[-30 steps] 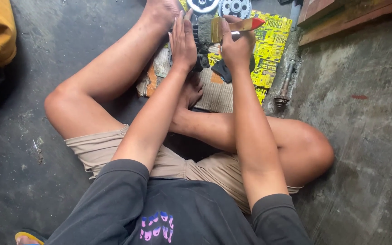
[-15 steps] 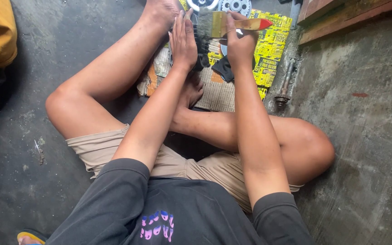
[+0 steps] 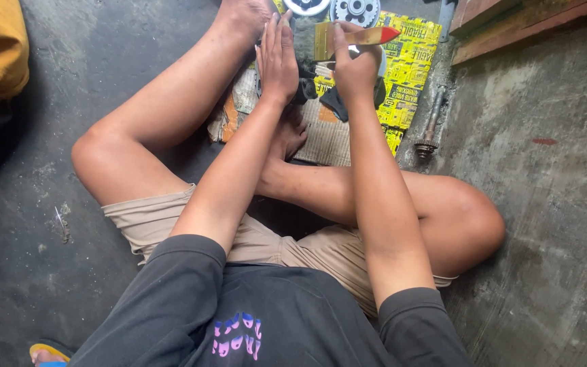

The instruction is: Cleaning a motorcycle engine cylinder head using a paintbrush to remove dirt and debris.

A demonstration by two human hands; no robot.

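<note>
**Q:** At the top of the frame, what does each hand's grip hold?

**A:** The right hand [image 3: 356,68] has its grip pinched around a paintbrush [image 3: 354,37], which has a pale bristle block and a handle with a red tip pointing right. The left hand [image 3: 278,58] has its fingers straight and pressed together, flat against a dark metal part [image 3: 305,87] that sits between the two hands. How much of that part it supports cannot be told.

**Q:** Where is the part, and what surrounds it?

**A:** It lies on a patch of cardboard [image 3: 331,139] on the concrete floor [image 3: 545,204], just beside sheets of yellow printed packaging [image 3: 412,64]. Two round toothed gears [image 3: 354,9] sit at the top edge, partly cut off. A dark threaded shaft [image 3: 431,129] lies on the floor to the right of the packaging, with wooden planks [image 3: 511,27] beyond. The person sits with the left leg stretched forward and the right leg folded in.

**Q:** Which step appears to be in hand?

**A:** Judging by the pose, brushing the part clean or coating it, while the flat hand steadies it.

**Q:** What would the next move call for?

**A:** Probably steady, short strokes, with the part turned to expose unbrushed faces.
</note>
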